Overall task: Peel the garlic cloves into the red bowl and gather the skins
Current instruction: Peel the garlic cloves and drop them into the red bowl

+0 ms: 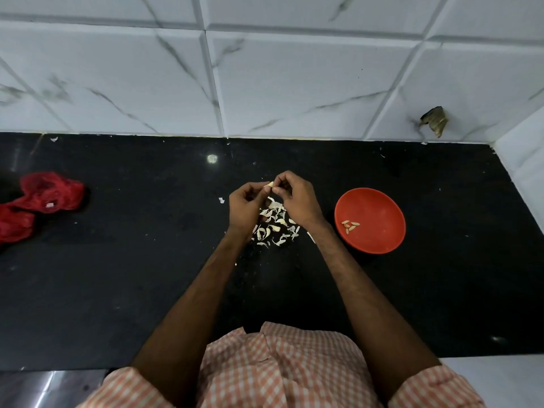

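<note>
Above the papery skins (275, 223), a pale garlic clove (268, 185) (cream-tipped) pinched between left hand (245, 210) and right hand (297, 198).

Single view, head-worn, wide-angle. Looks forward and steeply down from above person's chest onto black counter (117, 290). Checked shirt (279, 363) fills near edge; forearms run from there toward centre. Left hand (245, 207) and right hand (297, 201) meet mid-frame, pinching garlic clove (268, 185), fairly near lens. Tiled wall (265, 83) spans far side, grout lines bowed by lens. Red bowl (379, 201) right of centre; red mesh bag (38, 201) cut by left edge.
</note>
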A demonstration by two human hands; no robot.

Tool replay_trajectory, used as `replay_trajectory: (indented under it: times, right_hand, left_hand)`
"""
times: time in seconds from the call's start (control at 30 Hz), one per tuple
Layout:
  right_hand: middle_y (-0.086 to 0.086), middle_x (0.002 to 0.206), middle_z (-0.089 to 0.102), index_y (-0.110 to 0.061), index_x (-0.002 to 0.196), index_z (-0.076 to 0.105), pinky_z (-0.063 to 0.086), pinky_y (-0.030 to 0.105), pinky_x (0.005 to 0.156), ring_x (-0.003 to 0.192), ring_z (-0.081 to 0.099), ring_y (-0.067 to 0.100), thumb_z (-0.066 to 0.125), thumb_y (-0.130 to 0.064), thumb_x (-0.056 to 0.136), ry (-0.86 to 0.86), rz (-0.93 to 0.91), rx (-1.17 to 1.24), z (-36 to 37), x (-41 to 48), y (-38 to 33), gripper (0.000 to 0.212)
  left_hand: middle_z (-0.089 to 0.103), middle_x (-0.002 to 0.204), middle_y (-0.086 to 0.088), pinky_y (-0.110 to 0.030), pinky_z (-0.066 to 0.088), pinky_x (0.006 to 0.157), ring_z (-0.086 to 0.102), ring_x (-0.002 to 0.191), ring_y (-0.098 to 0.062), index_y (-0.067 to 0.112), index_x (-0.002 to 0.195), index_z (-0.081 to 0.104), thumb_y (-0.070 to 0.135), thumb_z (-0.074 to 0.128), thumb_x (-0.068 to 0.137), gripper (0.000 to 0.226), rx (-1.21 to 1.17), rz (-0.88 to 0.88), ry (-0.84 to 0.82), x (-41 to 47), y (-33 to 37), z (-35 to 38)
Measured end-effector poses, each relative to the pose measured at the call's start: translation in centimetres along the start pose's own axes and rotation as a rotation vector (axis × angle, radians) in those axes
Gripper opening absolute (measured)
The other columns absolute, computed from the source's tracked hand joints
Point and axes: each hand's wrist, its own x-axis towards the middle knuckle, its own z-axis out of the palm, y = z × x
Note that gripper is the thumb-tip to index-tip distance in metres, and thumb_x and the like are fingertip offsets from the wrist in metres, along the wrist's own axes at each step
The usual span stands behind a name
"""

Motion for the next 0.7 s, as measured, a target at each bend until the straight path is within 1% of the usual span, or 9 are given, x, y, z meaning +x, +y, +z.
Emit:
replay_trajectory:
  times: [0.13,0.2,0.3,0.4,0.5,0.57,0.63,0.7]
  right_hand:
    - [0.0,0.089,0.065,-0.006,0.092,0.063,0.046,0.01,0.071,0.079,0.058,0.003,0.066,0.0,0.091,-0.055,0.019,-0.019,-0.3,-0.05,0.3,0.007]
    - [0.002,0.09,0.067,-0.006,0.092,0.065,0.047,0.011,0.073,0.08,0.06,0.004,0.068,0.0,0.089,-0.031,0.026,-0.014,-0.52,-0.05,0.52,0.008]
    - [0.005,0.094,0.07,-0.005,0.099,0.068,0.048,0.007,0.074,0.082,0.062,0.0,0.067,0.004,0.089,-0.002,0.037,-0.013,-0.83,0.13,0.66,0.015]
    - [0.0,0.098,0.073,-0.01,0.103,0.072,0.047,0.004,0.077,0.091,0.066,0.003,0.064,0.001,0.092,0.0,0.023,-0.052,-0.86,0.36,0.57,0.018]
    - [-0.005,0.094,0.072,-0.011,0.1,0.074,0.048,0.007,0.08,0.09,0.066,-0.001,0.067,-0.004,0.092,0.066,-0.003,-0.024,-0.62,0.47,0.44,0.013]
    - [-0.006,0.094,0.073,-0.01,0.102,0.073,0.05,0.01,0.082,0.089,0.066,-0.003,0.068,-0.003,0.091,0.064,-0.022,0.034,-0.33,0.42,0.32,0.014]
    - [-0.003,0.094,0.074,-0.01,0.104,0.072,0.054,0.017,0.084,0.09,0.069,0.002,0.069,-0.003,0.09,0.04,-0.011,0.083,-0.1,0.21,0.1,0.016]
    - [-0.002,0.093,0.073,-0.01,0.1,0.072,0.055,0.019,0.082,0.088,0.069,0.005,0.072,-0.006,0.088,0.053,0.03,0.131,0.04,0.08,0.18,0.012]
  left_hand:
    - [0.066,0.081,0.001,-0.021,0.039,0.041,0.057,0.063,-0.007,0.014,0.096,0.071,0.012,0.065,0.095,0.006,-0.186,-0.107,0.082,0.02,0.82,0.13]
    - [0.068,0.087,0.002,-0.02,0.038,0.041,0.057,0.062,-0.006,0.015,0.095,0.071,0.015,0.065,0.095,0.005,-0.241,-0.149,0.09,0.11,1.07,0.02]
    - [0.068,0.093,-0.001,-0.02,0.038,0.041,0.057,0.061,-0.008,0.014,0.095,0.07,0.018,0.063,0.096,0.008,-0.237,-0.172,0.065,0.17,0.94,-0.05]
    - [0.068,0.094,-0.002,-0.02,0.038,0.041,0.057,0.061,-0.009,0.013,0.095,0.07,0.018,0.06,0.097,0.011,-0.236,-0.172,0.047,0.11,0.92,0.02]
    - [0.069,0.093,0.0,-0.02,0.038,0.042,0.056,0.06,-0.008,0.012,0.098,0.071,0.018,0.059,0.098,0.013,-0.22,-0.175,0.042,0.17,0.81,-0.04]
    - [0.069,0.09,0.0,-0.02,0.036,0.043,0.055,0.061,-0.008,0.011,0.098,0.071,0.02,0.059,0.098,0.015,-0.183,-0.162,0.018,0.17,0.54,-0.03]
    - [0.067,0.086,-0.002,-0.021,0.034,0.043,0.054,0.062,-0.008,0.011,0.096,0.072,0.021,0.059,0.099,0.016,-0.149,-0.156,0.007,0.13,0.36,0.0]
    - [0.066,0.084,-0.005,-0.02,0.033,0.043,0.052,0.061,-0.008,0.011,0.094,0.072,0.022,0.06,0.099,0.016,-0.125,-0.151,0.0,0.15,0.1,0.01]
